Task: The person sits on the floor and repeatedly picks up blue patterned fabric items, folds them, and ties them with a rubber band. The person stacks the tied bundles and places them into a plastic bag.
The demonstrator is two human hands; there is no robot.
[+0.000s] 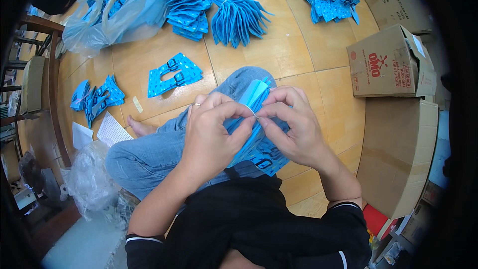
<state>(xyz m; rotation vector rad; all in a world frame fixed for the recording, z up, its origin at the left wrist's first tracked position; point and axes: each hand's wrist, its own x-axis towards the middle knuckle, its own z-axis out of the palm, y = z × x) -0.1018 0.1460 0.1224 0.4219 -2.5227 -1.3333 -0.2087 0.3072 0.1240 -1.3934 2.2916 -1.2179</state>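
Observation:
Over my lap is a bundle of blue patterned flat pieces [257, 93], gathered narrow at its middle. A thin pale tie [256, 115] runs around that narrow part. My left hand [209, 132] pinches the tie between thumb and forefinger from the left. From the right, the thumb and forefinger of my right hand [296, 127] close on it too, their tips almost meeting the left ones. Below my hands the bundle fans out, and a dark buckle-like shape shows on it. The pinched ends of the tie are mostly hidden by my fingertips.
On the tiled floor [249, 60] lie a loose blue piece [174, 75], a small pile [98, 97] and tied bundles [239, 17]. A clear plastic bag [119, 15] with blue pieces sits at the far left. Cardboard boxes [386, 65] line the right; crumpled plastic [92, 179] lies left.

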